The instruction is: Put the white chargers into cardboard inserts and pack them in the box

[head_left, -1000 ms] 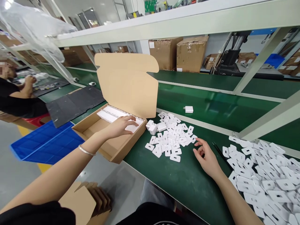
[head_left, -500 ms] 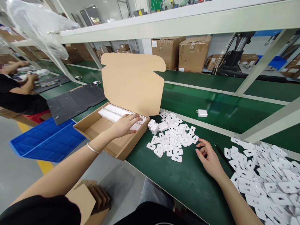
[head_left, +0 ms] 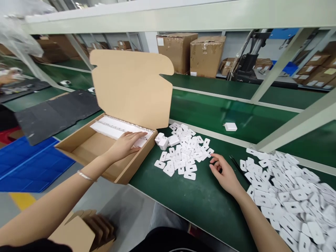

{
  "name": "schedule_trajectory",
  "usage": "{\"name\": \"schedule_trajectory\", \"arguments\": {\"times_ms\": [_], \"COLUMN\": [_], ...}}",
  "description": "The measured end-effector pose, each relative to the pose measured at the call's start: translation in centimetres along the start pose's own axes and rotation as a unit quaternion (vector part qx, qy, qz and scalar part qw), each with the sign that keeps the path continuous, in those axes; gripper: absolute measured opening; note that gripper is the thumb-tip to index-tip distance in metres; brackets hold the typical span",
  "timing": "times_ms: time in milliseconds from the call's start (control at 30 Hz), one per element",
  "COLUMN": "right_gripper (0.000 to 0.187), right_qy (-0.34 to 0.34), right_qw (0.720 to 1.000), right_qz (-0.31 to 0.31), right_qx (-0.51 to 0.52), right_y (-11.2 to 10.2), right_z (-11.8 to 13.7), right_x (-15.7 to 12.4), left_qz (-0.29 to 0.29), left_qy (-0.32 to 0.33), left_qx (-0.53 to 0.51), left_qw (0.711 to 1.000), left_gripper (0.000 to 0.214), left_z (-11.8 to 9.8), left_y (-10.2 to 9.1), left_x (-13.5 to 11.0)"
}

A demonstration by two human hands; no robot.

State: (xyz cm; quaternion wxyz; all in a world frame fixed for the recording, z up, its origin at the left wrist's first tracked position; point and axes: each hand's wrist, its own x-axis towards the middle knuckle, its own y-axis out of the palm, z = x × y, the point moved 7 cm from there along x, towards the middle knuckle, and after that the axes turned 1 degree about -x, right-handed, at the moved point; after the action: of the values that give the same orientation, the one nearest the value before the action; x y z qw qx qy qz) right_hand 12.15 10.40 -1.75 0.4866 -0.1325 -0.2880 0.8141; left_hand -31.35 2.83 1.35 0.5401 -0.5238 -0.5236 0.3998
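Observation:
An open cardboard box (head_left: 143, 159) lies at the table's left edge, lid standing up behind it. White pieces (head_left: 111, 130) in clear-edged rows fill its far side. My left hand (head_left: 123, 145) reaches palm down over the right end of these rows, fingers stretched out on them; what lies under the fingers is hidden. My right hand (head_left: 224, 175) hovers over the green table, fingers loosely curled and thumb apart, with nothing seen in it. Its fingertips are beside a pile of flat white plates (head_left: 185, 150) with slots. White plug chargers (head_left: 163, 142) stand between box and pile.
A larger heap of white plates (head_left: 291, 199) covers the right side, with dark tweezers (head_left: 239, 168) beside it. One charger (head_left: 230, 127) lies near the back. A slanted shelf post (head_left: 296, 126) stands at right. A black mat (head_left: 57, 113) and blue bin (head_left: 31, 168) are at left.
The view has turned right and come closer, so everything shifts left. My left hand stays over the white rows in the box. My right hand stays beside the pile, hardly changed.

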Motion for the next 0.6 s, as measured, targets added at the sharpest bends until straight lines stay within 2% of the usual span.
{"name": "schedule_trajectory", "arguments": {"times_ms": [100,233,300,367,433,500,600], "right_gripper": [0.032,0.027,0.03,0.045,0.053,0.047,0.035], "right_qy": [-0.008,-0.024,-0.012,0.043,0.077,0.09,0.092], "right_qw": [1.0,0.997,0.989,0.963,0.948,0.939,0.93], "right_qz": [0.027,-0.016,-0.044,-0.086,-0.112,-0.126,-0.136], "right_qx": [-0.014,-0.069,-0.139,-0.251,-0.286,-0.307,-0.328], "right_y": [-1.5,-5.9,-8.4,-11.0,-13.1,-14.7,-16.2], "right_z": [1.9,2.5,1.1,-1.2,-3.3,-4.7,-5.6], "right_x": [-0.3,2.1,4.7,7.7,10.3,12.2,13.4], "left_qz": [-0.011,-0.017,-0.016,-0.017,-0.025,-0.023,-0.002], "left_qy": [0.01,0.023,0.036,0.041,0.034,0.027,0.008], "left_qx": [-0.013,-0.027,-0.025,-0.019,-0.015,-0.015,-0.01], "left_qw": [1.0,0.999,0.999,0.999,0.999,0.999,1.0], "left_gripper": [0.059,0.066,0.069,0.067,0.065,0.06,0.057], "left_z": [0.4,0.6,0.2,0.0,0.2,0.8,1.5], "left_y": [0.2,0.0,-0.3,-0.5,-0.5,-0.4,-0.7], "left_x": [-0.2,-0.1,0.1,0.2,0.4,0.5,0.3]}}
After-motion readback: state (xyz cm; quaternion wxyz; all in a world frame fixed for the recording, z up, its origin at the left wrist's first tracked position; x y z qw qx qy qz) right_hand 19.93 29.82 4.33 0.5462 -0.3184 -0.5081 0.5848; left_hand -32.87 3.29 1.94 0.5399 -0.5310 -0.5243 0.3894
